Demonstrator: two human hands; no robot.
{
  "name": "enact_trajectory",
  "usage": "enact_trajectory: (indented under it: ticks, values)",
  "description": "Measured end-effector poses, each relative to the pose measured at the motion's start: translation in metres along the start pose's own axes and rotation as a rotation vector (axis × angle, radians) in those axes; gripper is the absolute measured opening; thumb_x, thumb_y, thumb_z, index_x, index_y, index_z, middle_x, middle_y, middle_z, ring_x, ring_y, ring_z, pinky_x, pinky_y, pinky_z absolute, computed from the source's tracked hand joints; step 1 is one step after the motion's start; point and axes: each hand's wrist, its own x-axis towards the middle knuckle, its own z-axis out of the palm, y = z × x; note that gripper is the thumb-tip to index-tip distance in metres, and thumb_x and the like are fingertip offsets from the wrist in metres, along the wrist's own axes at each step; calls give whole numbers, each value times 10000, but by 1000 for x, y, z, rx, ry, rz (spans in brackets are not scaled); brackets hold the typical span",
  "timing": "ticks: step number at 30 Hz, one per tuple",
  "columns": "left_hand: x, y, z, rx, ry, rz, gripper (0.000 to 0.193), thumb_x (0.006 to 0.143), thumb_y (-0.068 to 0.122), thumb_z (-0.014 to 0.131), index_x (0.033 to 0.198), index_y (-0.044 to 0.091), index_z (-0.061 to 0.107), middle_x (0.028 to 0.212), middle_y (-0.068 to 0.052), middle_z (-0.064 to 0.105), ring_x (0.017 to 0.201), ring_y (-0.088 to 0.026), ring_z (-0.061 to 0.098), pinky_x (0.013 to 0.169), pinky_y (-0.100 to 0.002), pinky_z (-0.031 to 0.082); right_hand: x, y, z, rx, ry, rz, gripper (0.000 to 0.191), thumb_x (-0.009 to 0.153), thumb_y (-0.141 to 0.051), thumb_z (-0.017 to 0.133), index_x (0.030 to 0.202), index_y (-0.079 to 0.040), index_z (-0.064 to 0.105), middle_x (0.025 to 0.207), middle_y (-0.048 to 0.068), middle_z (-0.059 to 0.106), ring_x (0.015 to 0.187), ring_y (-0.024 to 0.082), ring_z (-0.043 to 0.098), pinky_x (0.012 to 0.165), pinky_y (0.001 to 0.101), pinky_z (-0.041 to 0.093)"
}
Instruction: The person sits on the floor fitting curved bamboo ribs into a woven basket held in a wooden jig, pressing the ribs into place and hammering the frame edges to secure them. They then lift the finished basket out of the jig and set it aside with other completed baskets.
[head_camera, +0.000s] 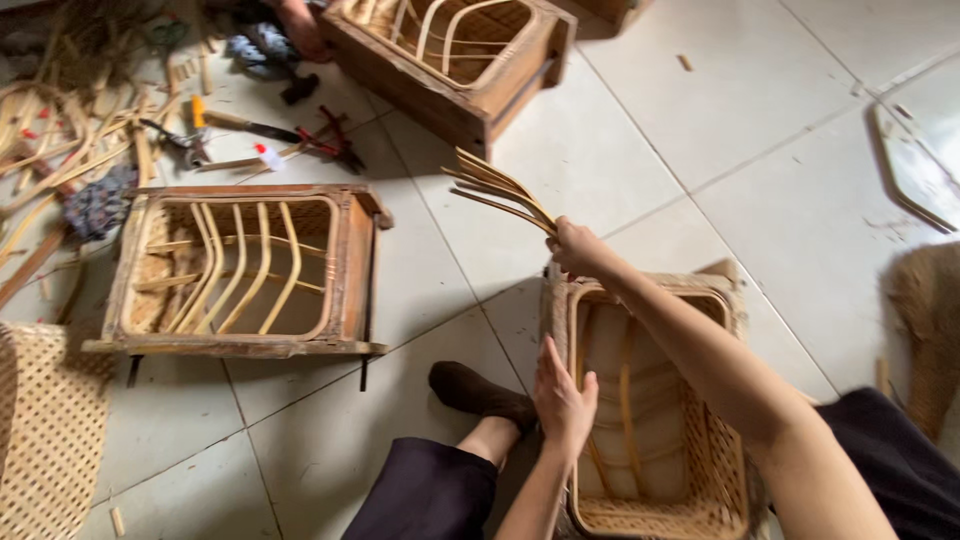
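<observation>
The right hand (575, 247) is closed around a bundle of cane strips (497, 187), gripping their lower ends at the far corner of a woven basket (655, 505). The strips fan out from the fist, their long axis running up and to the left, tips pointing toward a wooden frame (470, 105) farther off. The left hand (562, 398) lies flat with fingers together against the basket's near-left rim, holding nothing. The basket sits on the tiled floor (640, 150) between the person's legs, its long side running away from the person. Another wooden frame (352, 262) with curved ribs lies to the left, tools (250, 127) and cane scraps beyond it.
</observation>
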Motion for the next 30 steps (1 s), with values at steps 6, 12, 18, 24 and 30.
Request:
enact_trajectory:
  ticks: [6, 12, 18, 24, 30]
  values:
    - [5, 18, -23, 49, -17, -61, 881, 896, 232, 720, 1563, -28, 207, 1547, -250, 393, 1361, -404, 469, 1098, -457, 425, 111, -69, 34, -250, 198, -295, 192, 991, -166, 574, 1096, -5, 562, 915, 262, 681, 862, 481, 673, 760, 578, 541]
    - [8, 21, -24, 70, -19, -90, 872, 920, 236, 707, 1582, -13, 197, 1541, -236, 400, 1336, -410, 479, 1076, -481, 423, 127, -140, 40, 93, 414, -682, 612, 954, -221, 736, 1429, 35, 449, 1232, 273, 601, 1119, 435, 619, 933, 503, 525]
    - [-5, 17, -18, 147, 98, -21, 872, 875, 263, 721, 1558, 20, 237, 1489, -238, 460, 1309, -414, 508, 1052, -506, 436, -74, -18, 31, 414, 628, -389, 238, 1072, -129, 579, 1270, -18, 652, 1147, 149, 719, 1076, 209, 727, 926, 306, 573]
    - [-10, 17, -10, 238, 46, -52, 839, 926, 312, 669, 1578, 18, 229, 1448, -236, 511, 1252, -390, 560, 1014, -467, 493, -195, 125, 86, 95, 753, 274, 355, 1080, -239, 544, 1177, 92, 627, 984, 185, 694, 862, 275, 672, 790, 398, 546]
    - [-7, 12, -7, 282, 82, -39, 830, 918, 298, 674, 1570, 14, 248, 1431, -235, 522, 1272, -378, 560, 1008, -468, 499, -199, 138, 98, 432, 134, 399, 465, 1091, -334, 470, 917, 49, 669, 744, 138, 699, 653, 265, 660, 678, 409, 554]
